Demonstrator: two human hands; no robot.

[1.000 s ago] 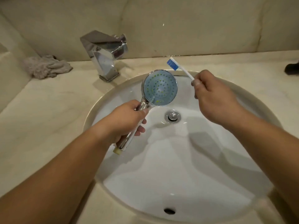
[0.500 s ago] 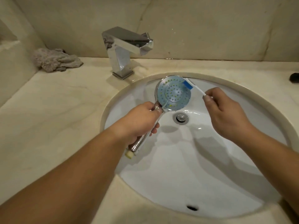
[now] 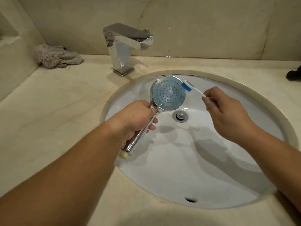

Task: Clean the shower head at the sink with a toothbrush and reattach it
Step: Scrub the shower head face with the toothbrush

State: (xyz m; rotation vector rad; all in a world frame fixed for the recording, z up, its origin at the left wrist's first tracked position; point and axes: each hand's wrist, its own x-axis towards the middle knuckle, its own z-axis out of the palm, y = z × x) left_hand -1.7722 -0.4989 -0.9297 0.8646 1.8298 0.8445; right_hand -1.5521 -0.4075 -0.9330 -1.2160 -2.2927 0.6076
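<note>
Now the right hand (image 3: 228, 115) pinches the toothbrush (image 3: 193, 88), its blue bristles at the rim of the shower head (image 3: 168, 93), whose handle the left hand's (image 3: 138, 118) fingers wrap over the sink (image 3: 244, 168). Scrubbing looks barely begun; reattaching remains.

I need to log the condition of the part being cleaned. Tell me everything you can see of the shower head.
The shower head is a handheld type: a round pale bluish face ringed in shiny chrome, dotted with small nozzles, some yellow-green, on a long chrome handle ending in a cream threaded fitting. No hose is attached. It is held over the sink, face toward the camera, handle slanting down-left. The left hand grips the handle. The blue bristles of the toothbrush, pinched by the right hand, meet the face's upper right rim.
</note>
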